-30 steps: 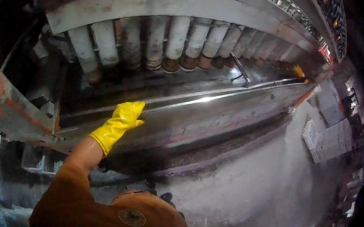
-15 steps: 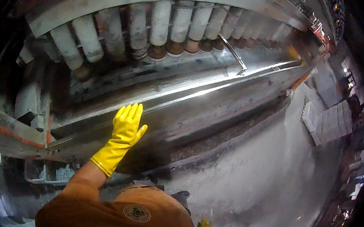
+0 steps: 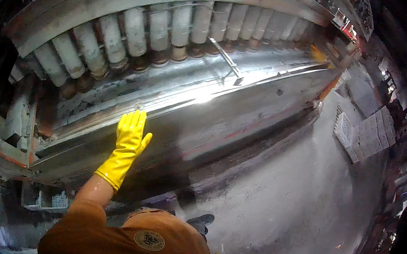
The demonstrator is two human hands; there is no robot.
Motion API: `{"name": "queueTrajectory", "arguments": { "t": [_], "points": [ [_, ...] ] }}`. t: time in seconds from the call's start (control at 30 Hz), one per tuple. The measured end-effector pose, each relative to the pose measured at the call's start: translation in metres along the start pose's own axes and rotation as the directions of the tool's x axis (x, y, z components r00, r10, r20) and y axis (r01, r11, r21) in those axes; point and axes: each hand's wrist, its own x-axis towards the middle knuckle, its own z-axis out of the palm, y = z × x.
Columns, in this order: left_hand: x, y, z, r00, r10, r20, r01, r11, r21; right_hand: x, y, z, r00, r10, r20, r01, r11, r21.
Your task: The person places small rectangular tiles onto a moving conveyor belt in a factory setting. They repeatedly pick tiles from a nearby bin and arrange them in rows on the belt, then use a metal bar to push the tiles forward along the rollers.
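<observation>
Yellow-gloved left hand [image 3: 128, 141] lies flat, fingers spread, on the metal trough [image 3: 225, 114]; right hand hidden below the shirt [image 3: 150, 241].

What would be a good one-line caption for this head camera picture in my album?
A yellow-gloved left hand rests flat against the sloping metal side of a long machine lined with pale cylinders.

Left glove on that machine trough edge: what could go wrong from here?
The left hand, in a yellow rubber glove, lies flat on the metal trough rim, right below the row of pale cylinders; fingers could get pinched if those move. The trough and the floor look wet, so hand or foot may slip. The right hand is mostly hidden.
</observation>
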Motion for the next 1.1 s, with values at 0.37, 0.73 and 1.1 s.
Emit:
{"name": "queueTrajectory", "arguments": {
  "t": [0.37,0.73,1.1],
  "points": [
    [0.115,0.132,0.107,0.992,-0.119,-0.047,0.123,0.987,0.105,0.166,-0.146,-0.129,0.989,0.029,-0.146,-0.025,0.999,0.03],
    [0.233,0.242,0.196,0.984,0.035,-0.176,-0.004,0.985,0.173,0.228,-0.256,-0.062,0.986,-0.144,-0.078,0.129,0.977,-0.17],
    [0.37,0.382,0.286,0.945,0.135,-0.297,-0.095,0.985,0.146,0.43,-0.303,-0.149,0.988,0.023,0.155,0.051,0.889,-0.455]
  ]
}}
